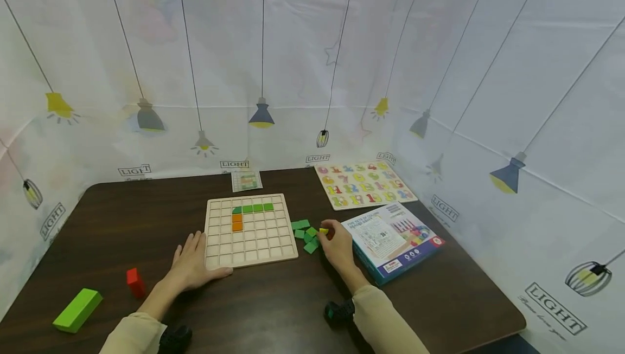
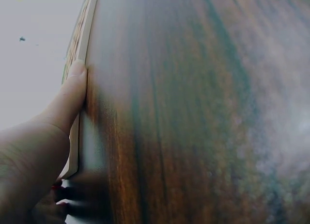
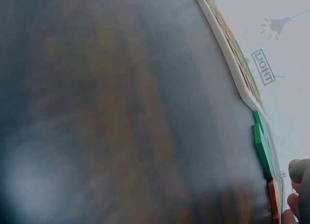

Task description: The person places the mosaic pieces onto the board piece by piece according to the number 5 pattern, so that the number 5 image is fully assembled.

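Observation:
A wooden grid board [image 1: 250,243] lies on the dark table, with a row of green tiles [image 1: 258,208] and a short column of orange tiles [image 1: 237,222] set in its squares. My left hand [image 1: 191,264] rests flat at the board's near left corner, fingers straight. In the left wrist view, the thumb [image 2: 77,81] lies against the board's edge [image 2: 88,35]. Right of the board, my right hand [image 1: 338,244] pinches a small yellow tile [image 1: 324,230] between thumb and finger. It hovers beside a loose pile of green tiles [image 1: 311,240].
A flat box [image 1: 395,240] stands right of my right hand. Behind it lies a number board [image 1: 363,185]. A small pattern card [image 1: 246,181] is beyond the grid board. At the left are a red block [image 1: 135,282] and a long green block [image 1: 78,310]. White curtains surround the table.

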